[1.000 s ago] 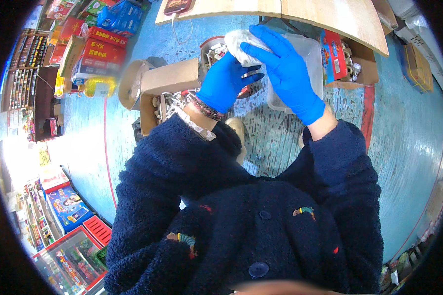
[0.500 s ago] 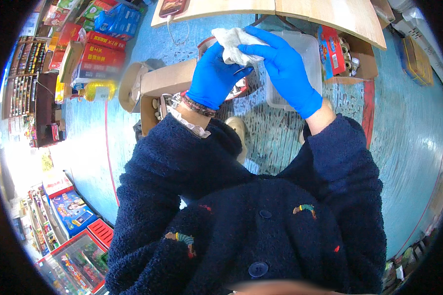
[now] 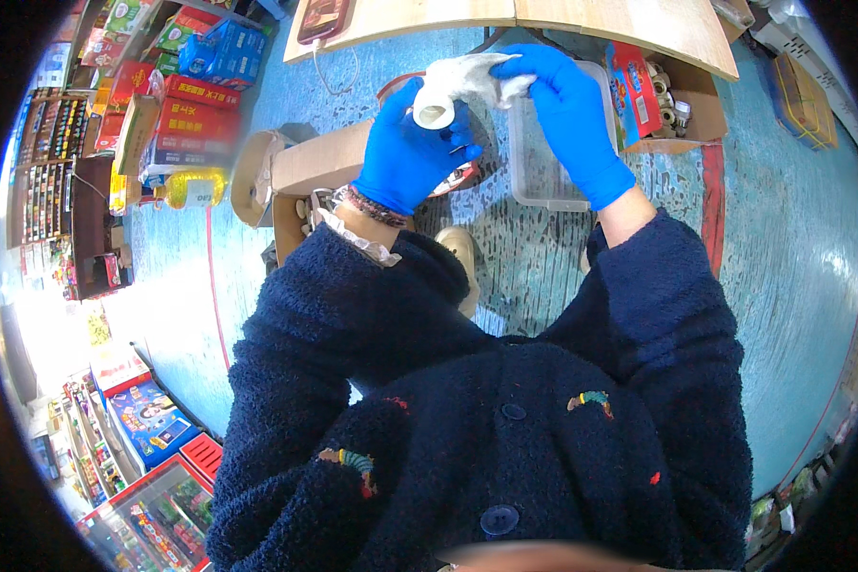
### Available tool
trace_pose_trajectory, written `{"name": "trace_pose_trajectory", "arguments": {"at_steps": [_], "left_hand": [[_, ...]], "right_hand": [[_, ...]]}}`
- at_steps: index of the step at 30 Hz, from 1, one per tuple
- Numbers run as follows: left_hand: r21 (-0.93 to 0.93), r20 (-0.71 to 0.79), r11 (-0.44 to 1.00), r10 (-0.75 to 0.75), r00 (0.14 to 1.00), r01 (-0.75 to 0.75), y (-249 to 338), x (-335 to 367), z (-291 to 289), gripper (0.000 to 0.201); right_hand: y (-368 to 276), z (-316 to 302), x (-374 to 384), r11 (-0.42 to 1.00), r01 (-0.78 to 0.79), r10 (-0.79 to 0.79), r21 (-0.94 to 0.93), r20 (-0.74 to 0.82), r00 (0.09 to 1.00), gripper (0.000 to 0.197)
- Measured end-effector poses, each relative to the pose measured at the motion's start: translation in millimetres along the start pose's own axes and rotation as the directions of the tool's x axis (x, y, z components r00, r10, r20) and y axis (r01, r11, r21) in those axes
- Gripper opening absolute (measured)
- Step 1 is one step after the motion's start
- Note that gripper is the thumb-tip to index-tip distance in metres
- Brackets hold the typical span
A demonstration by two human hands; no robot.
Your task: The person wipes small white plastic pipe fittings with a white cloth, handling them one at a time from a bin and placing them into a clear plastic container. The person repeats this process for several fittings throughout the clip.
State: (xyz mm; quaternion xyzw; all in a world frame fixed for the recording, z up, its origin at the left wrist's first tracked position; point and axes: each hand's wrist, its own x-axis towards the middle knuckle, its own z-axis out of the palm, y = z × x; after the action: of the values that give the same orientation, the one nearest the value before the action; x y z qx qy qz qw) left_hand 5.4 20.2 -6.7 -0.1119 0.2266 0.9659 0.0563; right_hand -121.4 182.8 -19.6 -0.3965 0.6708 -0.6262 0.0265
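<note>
Both my hands wear blue gloves and are raised in front of me, below the edge of a light wooden table (image 3: 591,14). My left hand (image 3: 405,153) is closed around a white pipe fitting (image 3: 435,113), its round open end facing me. In my right hand (image 3: 570,129) the fingers pinch a crumpled white cloth (image 3: 484,74). That cloth drapes across to the fitting and touches its far side, so part of the fitting is hidden.
Below my right hand stands a clear plastic bin (image 3: 543,204). Right of it, a cardboard box (image 3: 704,119) holds several pale fittings. An open carton (image 3: 324,157) sits at left. A phone (image 3: 323,19) with a cable lies on the table. Stocked shelves (image 3: 43,181) line the left side.
My left hand has turned, bringing the fitting's open end into view. My right hand has drawn the cloth slightly rightward, away from my left fingers.
</note>
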Motion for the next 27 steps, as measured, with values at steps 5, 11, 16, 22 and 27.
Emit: {"name": "trace_pose_trajectory", "arguments": {"at_steps": [5,11,16,22,27], "left_hand": [[-0.052,0.023,0.997,-0.05,0.998,0.051,0,0,-6,0.046],[-0.103,0.022,0.991,-0.079,0.997,0.081,-1,0,1,0.044],[0.475,0.073,0.87,0.113,0.991,-0.134,-11,2,4,0.044],[0.334,-0.089,0.942,0.066,0.994,-0.033,0,1,-1,0.039],[0.857,-0.05,0.453,0.548,0.835,-0.245,-5,-1,15,0.039]], "right_hand": [[4,-9,2,0.926,-0.202,0.24,0.32,-0.082,0.967,0.031],[-5,-6,6,0.857,-0.238,0.255,0.457,0.025,0.967,0.035],[-30,8,-6,0.915,-0.339,0.276,0.219,0.274,0.922,0.041],[-22,10,0,0.809,-0.466,0.42,0.359,0.201,0.885,0.044],[-12,10,-3,0.773,-0.506,0.505,0.383,0.111,0.856,0.042]]}}
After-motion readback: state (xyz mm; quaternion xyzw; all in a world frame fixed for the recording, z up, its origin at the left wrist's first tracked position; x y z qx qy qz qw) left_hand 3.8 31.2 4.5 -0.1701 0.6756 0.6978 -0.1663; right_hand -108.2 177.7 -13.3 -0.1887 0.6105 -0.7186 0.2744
